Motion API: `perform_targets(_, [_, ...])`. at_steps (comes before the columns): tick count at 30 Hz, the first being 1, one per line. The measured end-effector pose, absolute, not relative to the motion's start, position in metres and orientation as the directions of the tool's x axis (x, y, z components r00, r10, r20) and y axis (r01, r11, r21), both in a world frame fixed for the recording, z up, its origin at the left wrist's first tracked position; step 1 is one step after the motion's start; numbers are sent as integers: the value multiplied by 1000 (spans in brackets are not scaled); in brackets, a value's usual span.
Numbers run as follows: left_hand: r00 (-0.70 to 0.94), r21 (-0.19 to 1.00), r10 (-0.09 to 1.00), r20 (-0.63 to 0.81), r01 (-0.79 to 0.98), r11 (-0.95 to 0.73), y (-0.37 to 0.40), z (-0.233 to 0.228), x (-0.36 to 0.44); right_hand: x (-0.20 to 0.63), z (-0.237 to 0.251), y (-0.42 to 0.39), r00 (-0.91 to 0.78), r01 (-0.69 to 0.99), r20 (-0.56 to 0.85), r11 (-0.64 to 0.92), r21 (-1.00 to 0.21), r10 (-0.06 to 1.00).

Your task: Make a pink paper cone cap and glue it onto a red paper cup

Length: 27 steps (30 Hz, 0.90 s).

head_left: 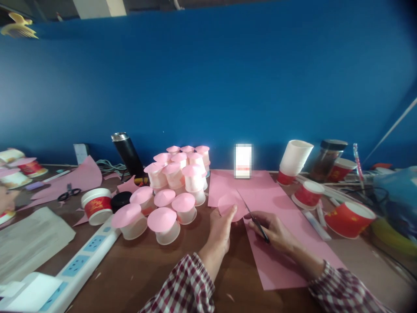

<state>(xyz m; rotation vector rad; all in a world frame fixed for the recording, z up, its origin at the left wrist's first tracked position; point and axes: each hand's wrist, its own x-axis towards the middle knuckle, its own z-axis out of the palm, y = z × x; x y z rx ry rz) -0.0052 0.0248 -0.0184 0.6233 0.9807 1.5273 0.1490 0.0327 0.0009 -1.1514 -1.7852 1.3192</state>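
Observation:
A round piece of pink paper (232, 208) is pinched between the thumb and fingers of my left hand (221, 230). My right hand (276, 230) grips a pair of dark-handled scissors (257, 221), whose blades point away from me, beside the right edge of the round piece. Beneath both, large pink paper sheets (286, 261) lie on the brown table (192, 269). To the left of my left hand stand several pale paper cups (168, 234) topped with shallow pink paper cones (162, 218), the rear ones stacked taller.
A white power strip (85, 256) runs along the left. Behind it are a red-and-white cup (96, 206), other scissors (69, 192) and a black flask (127, 154). Stacked white cups (296, 157), red cups (350, 219) and a jar (327, 160) stand right. A blurred person's hand (6, 200) shows far left.

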Motion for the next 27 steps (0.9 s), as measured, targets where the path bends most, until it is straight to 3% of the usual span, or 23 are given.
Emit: perform_targets(27, [-271,874,952,-142,-486,-8,28,-20,-7,150,1,34,-422,327,8,161,-931,906])
